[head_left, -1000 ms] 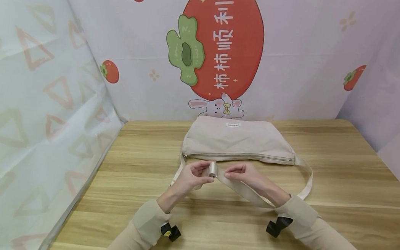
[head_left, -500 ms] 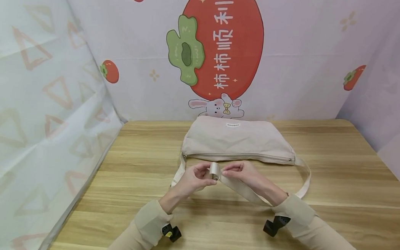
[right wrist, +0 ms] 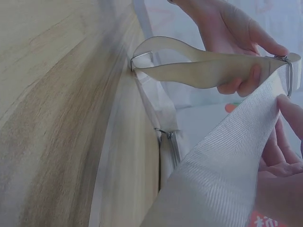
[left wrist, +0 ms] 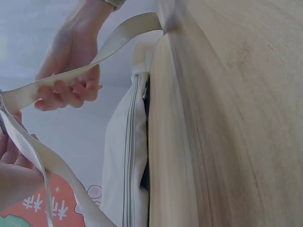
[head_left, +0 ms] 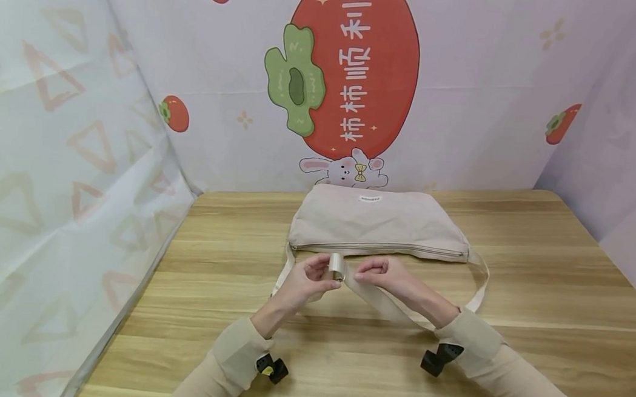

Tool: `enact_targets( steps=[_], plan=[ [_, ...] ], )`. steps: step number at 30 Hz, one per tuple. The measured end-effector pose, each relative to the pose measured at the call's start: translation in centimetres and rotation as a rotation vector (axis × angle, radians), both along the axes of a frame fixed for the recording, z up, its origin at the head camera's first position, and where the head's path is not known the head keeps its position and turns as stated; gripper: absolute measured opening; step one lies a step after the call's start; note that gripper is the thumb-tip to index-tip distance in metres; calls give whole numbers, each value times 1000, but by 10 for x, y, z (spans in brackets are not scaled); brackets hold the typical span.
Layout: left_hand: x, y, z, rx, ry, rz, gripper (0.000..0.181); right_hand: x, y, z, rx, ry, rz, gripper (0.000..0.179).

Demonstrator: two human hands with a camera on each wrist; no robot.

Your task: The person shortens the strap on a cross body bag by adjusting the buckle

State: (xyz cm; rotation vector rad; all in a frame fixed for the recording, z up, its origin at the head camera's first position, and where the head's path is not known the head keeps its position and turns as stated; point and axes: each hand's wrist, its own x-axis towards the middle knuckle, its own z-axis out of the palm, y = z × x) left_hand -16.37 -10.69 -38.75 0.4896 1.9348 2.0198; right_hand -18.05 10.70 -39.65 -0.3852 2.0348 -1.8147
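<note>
A pale beige shoulder bag (head_left: 377, 220) lies on the table, its zipper edge facing me. Its webbing strap (head_left: 379, 304) comes toward me and is lifted off the table between my hands. My left hand (head_left: 297, 285) pinches the strap at a metal slider buckle (right wrist: 289, 78), where the webbing folds into a short loop (head_left: 336, 265). Just right of the buckle, my right hand (head_left: 395, 281) pinches the strap between thumb and fingers. A second metal ring (right wrist: 141, 56) on the strap shows in the right wrist view, near the tabletop.
The wooden table (head_left: 228, 229) extends around the bag on both sides and in front. A printed cloth backdrop (head_left: 465, 110) stands behind it, and a white cloth wall (head_left: 67, 195) borders the left side. Black wrist cameras (head_left: 272, 369) sit on both sleeves.
The buckle and both hands shifted slightly right, then back left. The gap between my right fingers and the buckle narrowed, then widened. The strap's right-hand curve has drawn slightly inward.
</note>
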Motion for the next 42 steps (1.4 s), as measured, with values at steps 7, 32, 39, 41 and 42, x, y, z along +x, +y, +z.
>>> enact_targets(
  steps=[7,32,39,41,42],
  plan=[
    [-1,-4,3,82,37,25,58,0,10,-7,12,10,34,13],
    [1,0,0,33,36,-35,57,2,1,1,-14,-49,-24,23],
    [2,2,0,-11,37,-18,56,3,-2,3,-22,-62,-52,17],
    [2,2,0,-22,39,-15,55,2,-3,3,-33,-70,-49,15],
    [2,2,0,-28,37,-14,55,3,-3,3,-38,-73,-47,14]
  ],
)
